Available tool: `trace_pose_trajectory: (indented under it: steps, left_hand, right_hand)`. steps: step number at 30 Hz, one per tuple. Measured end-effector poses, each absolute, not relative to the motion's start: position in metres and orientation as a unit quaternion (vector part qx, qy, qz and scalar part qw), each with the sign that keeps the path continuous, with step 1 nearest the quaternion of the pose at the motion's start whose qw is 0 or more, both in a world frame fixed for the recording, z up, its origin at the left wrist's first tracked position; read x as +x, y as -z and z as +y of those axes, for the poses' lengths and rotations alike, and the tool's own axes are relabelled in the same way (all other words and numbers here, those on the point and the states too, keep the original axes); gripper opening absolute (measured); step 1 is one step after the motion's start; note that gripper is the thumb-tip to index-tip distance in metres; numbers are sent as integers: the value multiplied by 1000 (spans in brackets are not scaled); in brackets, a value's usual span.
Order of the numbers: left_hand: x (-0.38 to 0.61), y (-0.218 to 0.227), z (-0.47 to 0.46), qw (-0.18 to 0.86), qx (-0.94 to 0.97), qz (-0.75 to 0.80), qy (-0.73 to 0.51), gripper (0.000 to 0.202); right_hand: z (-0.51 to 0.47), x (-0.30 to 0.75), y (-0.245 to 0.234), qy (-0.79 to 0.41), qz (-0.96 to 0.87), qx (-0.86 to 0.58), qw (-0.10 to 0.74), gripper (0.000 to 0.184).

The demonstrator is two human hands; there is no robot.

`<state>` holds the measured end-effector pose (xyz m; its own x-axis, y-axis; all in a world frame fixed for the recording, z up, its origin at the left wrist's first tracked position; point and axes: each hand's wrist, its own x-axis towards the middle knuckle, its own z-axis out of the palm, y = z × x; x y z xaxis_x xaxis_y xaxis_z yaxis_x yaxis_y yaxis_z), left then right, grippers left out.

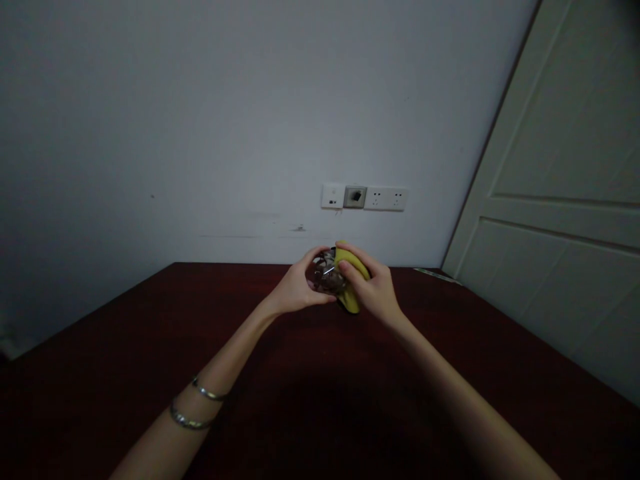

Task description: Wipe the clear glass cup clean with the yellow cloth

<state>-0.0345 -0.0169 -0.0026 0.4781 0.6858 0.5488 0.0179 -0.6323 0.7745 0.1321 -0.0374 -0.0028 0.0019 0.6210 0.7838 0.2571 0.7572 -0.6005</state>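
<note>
Near the far edge of the dark red worktop [225, 267], the left hand [295, 287] grasps a clear, faceted object [325, 272] while the right hand [375, 293] clasps a yellow banana [354, 263] against it; a loosened grip could drop either.

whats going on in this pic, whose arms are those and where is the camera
This one picture comes from a camera worn on a person's head, looking forward and down, so these arms are that person's own. The left hand, with two thin silver bangles on its forearm, grips a clear faceted object. The right hand holds a curved yellow object against it. Both are over a dark red table, before a white wall with a socket panel.
</note>
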Motion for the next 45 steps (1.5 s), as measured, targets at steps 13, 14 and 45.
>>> trace_pose_trajectory:
  steps: [13, 14, 45]
  left_hand:
    - [-36, 6, -11, 186, 829, 269, -455, 78]
    - [-36, 6, -11, 179, 836, 260, -449, 78]
    - [-30, 7, -17, 364, 766, 262, -460, 71]
  right_hand:
    - [-39, 129, 6, -49, -744, -312, 589, 34]
    - [-37, 130, 6, -78, -727, -325, 600, 34]
    - [-33, 131, 3, -148, -681, -341, 631, 35]
